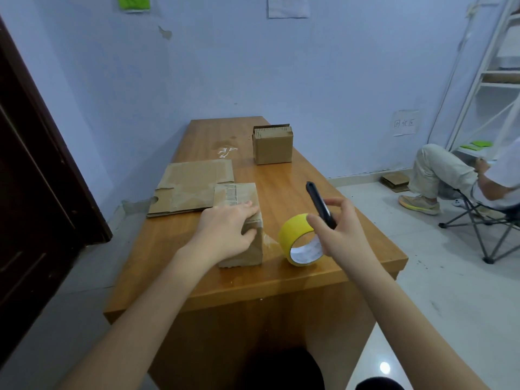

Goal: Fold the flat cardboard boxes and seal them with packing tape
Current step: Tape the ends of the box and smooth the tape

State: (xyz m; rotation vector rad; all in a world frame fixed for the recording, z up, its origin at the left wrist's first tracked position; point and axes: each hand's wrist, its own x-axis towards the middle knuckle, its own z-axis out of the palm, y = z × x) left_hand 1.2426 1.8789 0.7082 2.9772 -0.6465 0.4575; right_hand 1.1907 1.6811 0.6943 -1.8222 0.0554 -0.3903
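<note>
Brown cardboard box (244, 220), folded up, sits near-centre on the long wooden counter (323, 192), a strip of clear tape (268, 240) running off its right side toward the roll.

- Counter: carries everything; near edge is just in front of the person.
- Flat brown cardboard sheets (191, 184): stacked left of centre, just behind the box, likely the unfolded supply.
- Small finished cardboard box (272, 144): far end, upright, well apart from the work, probably parked as done.
- Left hand (228, 229): fingers spread and curled over the box's top right edge, thumb on the near face. Looks like it's pinning the box so it won't slide when the tape gets cut.
- Yellow roll of packing tape (299, 240): standing on edge just right of the box.
- Right hand (340, 229): above the roll, fingers closed round a slim black cutter (320, 204), tip pointing far and up. Blade out or not: can't tell.

Judgement: seal laid, cut pending.
</note>
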